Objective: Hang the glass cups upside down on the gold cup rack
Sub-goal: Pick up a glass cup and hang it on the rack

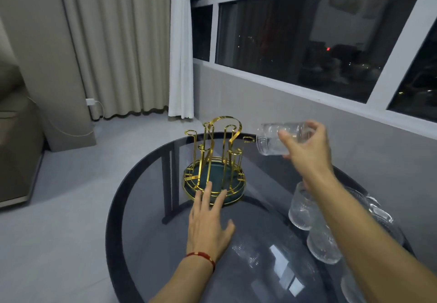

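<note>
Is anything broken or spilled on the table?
Nothing looks broken or spilled. The gold cup rack stands upright and has no cups on it yet. The right hand holds one glass cup tipped sideways beside it. The left hand touches the rack's base.

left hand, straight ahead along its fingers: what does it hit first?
The left hand points at the gold cup rack; its fingertips already overlap the near edge of the rack's round base in this view. So the base rim comes first, though whether they touch yet is unclear.
</note>
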`<state>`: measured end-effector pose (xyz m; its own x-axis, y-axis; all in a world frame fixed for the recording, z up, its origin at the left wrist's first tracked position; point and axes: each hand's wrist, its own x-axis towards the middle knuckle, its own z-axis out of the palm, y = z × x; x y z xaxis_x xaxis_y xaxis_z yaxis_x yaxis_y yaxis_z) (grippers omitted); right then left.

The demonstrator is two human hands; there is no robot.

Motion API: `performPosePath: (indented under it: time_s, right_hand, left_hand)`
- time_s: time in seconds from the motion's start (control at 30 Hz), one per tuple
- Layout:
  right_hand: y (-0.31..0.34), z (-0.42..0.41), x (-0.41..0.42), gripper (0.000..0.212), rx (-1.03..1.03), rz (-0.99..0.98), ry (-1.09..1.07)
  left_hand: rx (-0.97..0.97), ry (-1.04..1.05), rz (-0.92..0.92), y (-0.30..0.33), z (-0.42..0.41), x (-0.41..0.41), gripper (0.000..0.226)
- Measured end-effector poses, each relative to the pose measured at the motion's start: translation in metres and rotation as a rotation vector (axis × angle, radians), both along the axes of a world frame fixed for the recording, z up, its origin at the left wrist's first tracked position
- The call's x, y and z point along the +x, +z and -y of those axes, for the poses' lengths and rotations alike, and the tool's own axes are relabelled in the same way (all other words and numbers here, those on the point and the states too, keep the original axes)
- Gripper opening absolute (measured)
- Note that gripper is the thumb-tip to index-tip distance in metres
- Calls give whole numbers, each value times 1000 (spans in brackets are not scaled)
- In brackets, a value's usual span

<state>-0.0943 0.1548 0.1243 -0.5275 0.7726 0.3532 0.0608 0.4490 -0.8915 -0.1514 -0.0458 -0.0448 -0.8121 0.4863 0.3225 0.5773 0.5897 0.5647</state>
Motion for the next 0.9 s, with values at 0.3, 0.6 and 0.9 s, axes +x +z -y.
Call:
performPosePath:
  time_s: [0.3,0.6,0.9]
  right_hand:
    - [54,-43,-126,77,143,154,170]
    - [34,-52,-178,53,139,422,546]
    - [12,-61,-188,28,-136,451,666]
  left_hand:
    - [-231,56,-33,-11,-9,-3,75]
    - [-267,49,-8,-10,-10,-6,78]
    - [-249,52,-13,-8,-11,-5,75]
